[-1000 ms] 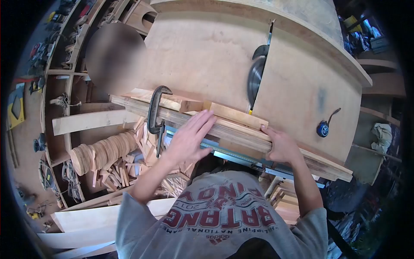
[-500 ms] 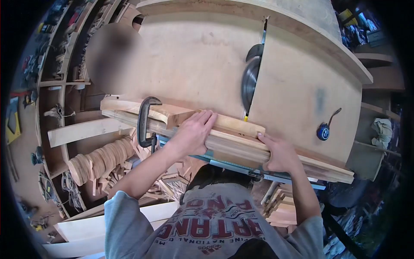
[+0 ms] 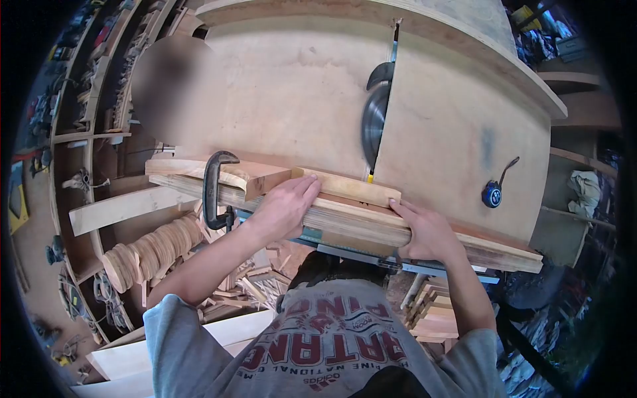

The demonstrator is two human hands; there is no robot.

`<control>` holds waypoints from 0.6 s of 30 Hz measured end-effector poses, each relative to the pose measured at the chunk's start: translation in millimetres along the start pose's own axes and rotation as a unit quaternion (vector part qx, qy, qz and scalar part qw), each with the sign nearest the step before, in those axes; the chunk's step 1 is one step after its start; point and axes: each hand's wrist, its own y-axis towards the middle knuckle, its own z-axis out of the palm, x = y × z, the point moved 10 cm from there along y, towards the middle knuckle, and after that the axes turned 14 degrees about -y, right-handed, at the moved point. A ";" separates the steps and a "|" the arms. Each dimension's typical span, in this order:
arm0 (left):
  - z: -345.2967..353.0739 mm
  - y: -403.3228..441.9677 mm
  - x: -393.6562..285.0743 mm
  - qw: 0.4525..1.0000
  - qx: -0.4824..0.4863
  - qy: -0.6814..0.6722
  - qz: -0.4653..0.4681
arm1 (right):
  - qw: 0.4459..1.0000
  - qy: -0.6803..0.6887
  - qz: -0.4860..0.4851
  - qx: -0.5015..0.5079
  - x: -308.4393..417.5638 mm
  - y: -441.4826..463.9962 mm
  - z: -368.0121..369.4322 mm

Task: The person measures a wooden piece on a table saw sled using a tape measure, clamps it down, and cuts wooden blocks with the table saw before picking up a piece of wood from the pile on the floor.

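Note:
A short wooden board lies along the front of the saw table, against a long laminated wooden fence. My left hand is closed over the board's left part and the fence, its fingertips on top of the wood. At the board's right end, my right hand presses its thumb while the other fingers wrap the front of the fence, partly hidden. Just beyond the board, a circular saw blade stands up through the table slot. A wooden block sits left of the board, and a black C-clamp grips the fence there.
The plywood saw table spreads beyond the fence, with a blue tape measure on its right. Stacked curved wooden pieces and offcuts lie at lower left. Shelves line the left side. More cut wood is stacked at lower right.
The whole view has shifted slightly, so the table, blade and clamp appear a little further left. Both hands keep their hold, with the board in nearly the same place beside the blade.

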 end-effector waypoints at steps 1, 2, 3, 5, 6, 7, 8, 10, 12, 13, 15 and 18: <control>-2.9 0.8 -3.2 1.000 -0.003 0.000 0.003 | 1.000 0.003 -0.002 -0.020 0.7 -2.5 -2.6; -5.2 2.4 -5.1 1.000 0.006 0.006 -0.008 | 1.000 -0.001 -0.001 -0.022 2.2 -4.7 -5.3; -6.0 3.1 -5.6 1.000 0.014 0.012 -0.019 | 1.000 0.001 0.013 -0.007 1.4 -6.1 -5.7; -7.1 4.4 -8.8 0.999 -0.003 0.043 0.018 | 1.000 -0.003 0.026 0.003 0.1 -8.1 -5.8; -7.9 3.3 -13.4 0.996 -0.015 0.073 0.052 | 1.000 -0.020 0.019 -0.010 -0.6 -7.9 -4.2; -7.8 2.3 -13.3 0.996 -0.019 0.075 0.051 | 0.999 -0.036 0.010 -0.021 0.9 -7.5 -4.6; -3.9 3.0 -9.9 0.997 -0.001 0.063 0.034 | 0.999 -0.040 0.008 -0.023 2.7 -6.5 -7.3; -1.3 3.6 -2.0 0.998 0.013 0.053 0.017 | 0.997 -0.062 0.018 0.039 0.8 -2.1 -2.0; 1.2 1.1 4.8 0.999 -0.006 -0.038 -0.002 | 0.999 -0.046 0.013 0.020 -2.6 -1.2 2.1; 1.8 0.8 2.1 0.999 -0.003 -0.042 -0.001 | 1.000 -0.028 0.007 0.001 -3.3 -2.4 2.2; -6.5 -1.0 -2.3 0.999 -0.031 -0.033 -0.010 | 1.000 -0.022 0.002 -0.002 -2.1 -3.3 0.0; -7.2 -3.1 -2.3 0.998 -0.059 -0.021 -0.005 | 1.000 -0.017 -0.007 -0.010 0.4 -0.3 -3.5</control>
